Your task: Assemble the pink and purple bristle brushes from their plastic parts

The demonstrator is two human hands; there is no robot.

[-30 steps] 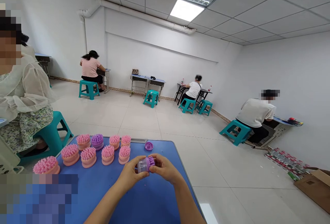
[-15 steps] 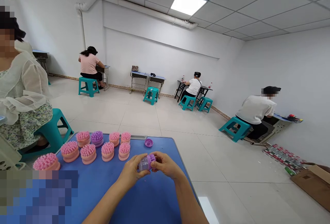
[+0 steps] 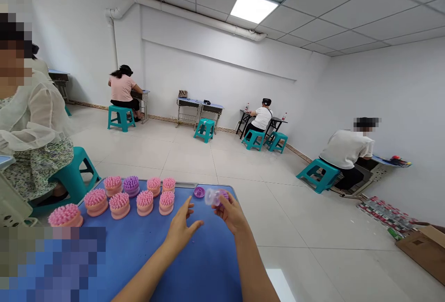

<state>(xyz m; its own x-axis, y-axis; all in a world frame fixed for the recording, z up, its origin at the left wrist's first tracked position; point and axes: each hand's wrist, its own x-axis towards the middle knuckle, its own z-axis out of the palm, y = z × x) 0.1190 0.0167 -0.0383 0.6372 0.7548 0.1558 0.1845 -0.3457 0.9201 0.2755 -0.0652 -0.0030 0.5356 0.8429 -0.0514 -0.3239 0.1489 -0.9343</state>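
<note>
My right hand (image 3: 231, 214) pinches a clear plastic cup (image 3: 212, 196) with a purple silicone bristle head (image 3: 224, 195) at its far side, holding them above the far right of the blue table (image 3: 139, 258). My left hand (image 3: 181, 230) is open and holds nothing, its fingers spread a little to the left of that cup. Close by, a small purple round cap (image 3: 199, 192) lies flat on the table. Several pink bristled silicone massage brushes (image 3: 119, 205) stand in rows to the left, along with one purple brush (image 3: 131, 186).
A seated person's sleeve and patterned skirt (image 3: 34, 153) are at the left, on a teal stool (image 3: 78, 167). A narrow metal strip (image 3: 186, 184) lies on the far table edge. Beyond the table is a tiled floor with co-workers at desks; a cardboard box (image 3: 424, 246) stands at the right.
My hands have parted. The left has let go of the clear cup and opened, while the right has carried the cup up and to the right, toward the far table edge.
</note>
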